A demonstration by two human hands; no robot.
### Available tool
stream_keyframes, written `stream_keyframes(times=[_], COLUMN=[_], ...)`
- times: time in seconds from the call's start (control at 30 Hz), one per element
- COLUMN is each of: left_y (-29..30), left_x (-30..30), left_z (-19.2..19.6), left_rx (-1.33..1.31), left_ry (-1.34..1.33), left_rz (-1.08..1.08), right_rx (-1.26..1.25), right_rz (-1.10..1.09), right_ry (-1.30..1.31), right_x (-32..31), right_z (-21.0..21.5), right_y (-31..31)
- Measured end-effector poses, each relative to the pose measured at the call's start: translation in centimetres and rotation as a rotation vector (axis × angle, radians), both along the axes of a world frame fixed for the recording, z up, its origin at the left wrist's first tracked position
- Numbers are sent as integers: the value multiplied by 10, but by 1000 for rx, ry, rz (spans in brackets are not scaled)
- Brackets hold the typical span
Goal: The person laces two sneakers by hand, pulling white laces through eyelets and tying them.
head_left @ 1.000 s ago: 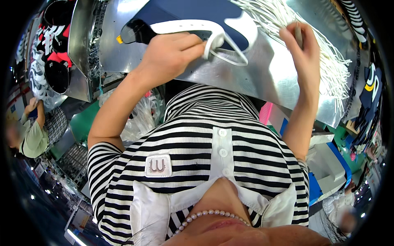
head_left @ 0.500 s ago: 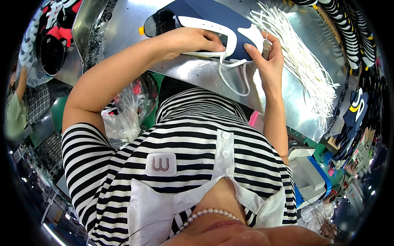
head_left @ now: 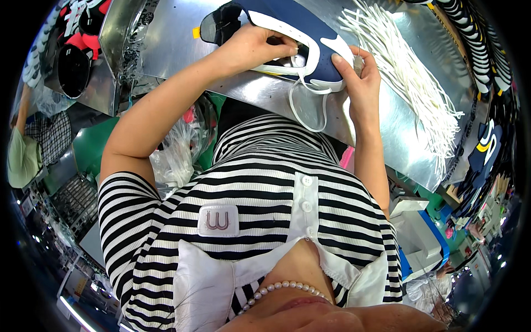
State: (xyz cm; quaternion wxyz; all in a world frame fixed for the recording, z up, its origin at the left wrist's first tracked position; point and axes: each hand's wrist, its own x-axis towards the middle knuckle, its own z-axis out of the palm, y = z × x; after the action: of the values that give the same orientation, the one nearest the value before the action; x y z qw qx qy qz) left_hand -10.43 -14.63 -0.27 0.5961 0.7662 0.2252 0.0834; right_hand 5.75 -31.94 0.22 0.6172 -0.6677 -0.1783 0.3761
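The shoe (head_left: pixel 325 67) slants far-left to near-right, the right hand (head_left: pixel 362 83) grasping its toe end, the left hand (head_left: pixel 253 48) mid-length, its fingers' hold unclear.

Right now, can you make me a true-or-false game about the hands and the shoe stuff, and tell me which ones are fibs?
1. The right hand grips the rounded white end of the navy shoe upper. True.
2. The bundle of laces lies to the left of the shoe upper. False: it lies to the right.
3. The left hand is at the opening of the shoe upper. True.
4. The lace loop hanging by the shoe upper is black. False: it is white.
5. The table under the bundle is shiny metal. True.
6. The person's shirt is plain. False: it has black and white stripes.
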Motion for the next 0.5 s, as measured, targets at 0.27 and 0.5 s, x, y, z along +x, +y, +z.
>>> stream_keyframes(times=[0.27, 0.5], left_y=[11, 64], left_x=[-7, -82], left_z=[36, 45], left_rx=[970, 1062], left_ry=[-72, 30], left_rz=[75, 558], right_rx=[148, 311], right_rz=[-67, -254], right_ry=[148, 188], right_x=[-2, 4], right_z=[12, -15], right_y=[-2, -4])
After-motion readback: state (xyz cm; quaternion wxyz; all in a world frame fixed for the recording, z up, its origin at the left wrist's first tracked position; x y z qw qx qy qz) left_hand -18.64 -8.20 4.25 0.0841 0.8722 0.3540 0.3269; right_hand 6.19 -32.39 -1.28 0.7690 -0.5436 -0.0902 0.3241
